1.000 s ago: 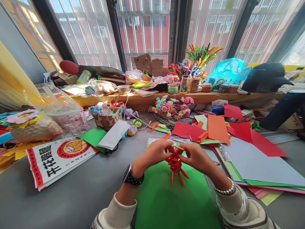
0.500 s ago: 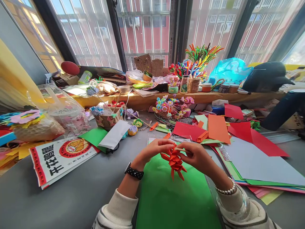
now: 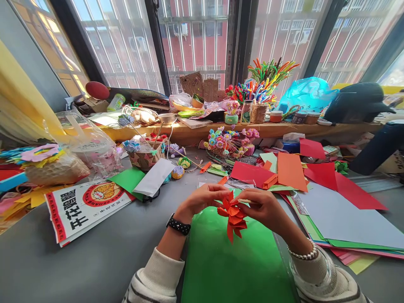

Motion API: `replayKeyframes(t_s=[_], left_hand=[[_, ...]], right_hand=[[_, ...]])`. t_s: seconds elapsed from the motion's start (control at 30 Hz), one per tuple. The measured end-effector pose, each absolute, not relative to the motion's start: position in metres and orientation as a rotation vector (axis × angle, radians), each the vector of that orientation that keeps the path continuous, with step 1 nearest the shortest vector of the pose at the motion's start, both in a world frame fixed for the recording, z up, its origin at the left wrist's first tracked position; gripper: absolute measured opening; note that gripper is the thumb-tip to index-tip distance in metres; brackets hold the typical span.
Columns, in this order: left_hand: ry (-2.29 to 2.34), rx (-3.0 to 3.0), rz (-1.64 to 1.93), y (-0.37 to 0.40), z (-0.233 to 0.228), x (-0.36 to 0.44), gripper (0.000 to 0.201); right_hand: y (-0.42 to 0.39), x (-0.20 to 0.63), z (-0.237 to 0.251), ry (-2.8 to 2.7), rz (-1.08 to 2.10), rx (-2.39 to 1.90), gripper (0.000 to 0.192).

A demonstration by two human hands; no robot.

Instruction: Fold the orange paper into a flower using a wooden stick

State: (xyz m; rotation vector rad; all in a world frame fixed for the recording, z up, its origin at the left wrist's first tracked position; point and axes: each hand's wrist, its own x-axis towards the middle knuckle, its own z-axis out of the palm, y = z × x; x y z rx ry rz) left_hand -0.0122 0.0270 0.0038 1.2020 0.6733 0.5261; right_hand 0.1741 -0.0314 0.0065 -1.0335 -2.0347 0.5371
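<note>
An orange-red folded-paper flower (image 3: 235, 216) with many pointed petals hangs above the green mat (image 3: 233, 265). My left hand (image 3: 202, 201), with a dark dotted watch on its wrist, pinches the flower's upper edge between thumb and fingers. From the other side my right hand (image 3: 265, 208), wearing a beaded bracelet, is closed at the flower's upper right. A thin pale stick-like piece (image 3: 243, 201) shows at its fingertips, touching or very near the paper. The fingers hide part of the flower's top.
To the right lie a stack of coloured paper (image 3: 353, 219), red sheets (image 3: 252, 174) and an orange sheet (image 3: 291, 171). On the left are a printed paper bag (image 3: 91, 210) and a flower basket (image 3: 147, 158). Crocheted flowers (image 3: 225, 141) stand behind the mat.
The paper flower has turned between my hands, so its petals point differently. Both hands keep their grip near the same spot. The whole view has shifted slightly.
</note>
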Motion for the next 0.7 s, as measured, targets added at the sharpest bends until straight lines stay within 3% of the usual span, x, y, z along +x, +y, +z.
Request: replayKeyframes(t_s=[0.7], left_hand=[[0.691,1.107,0.614,0.015,0.001,-0.003,0.022]], right_hand=[[-0.035,0.173,0.009,-2.079,0.549,-1.061,0.015]])
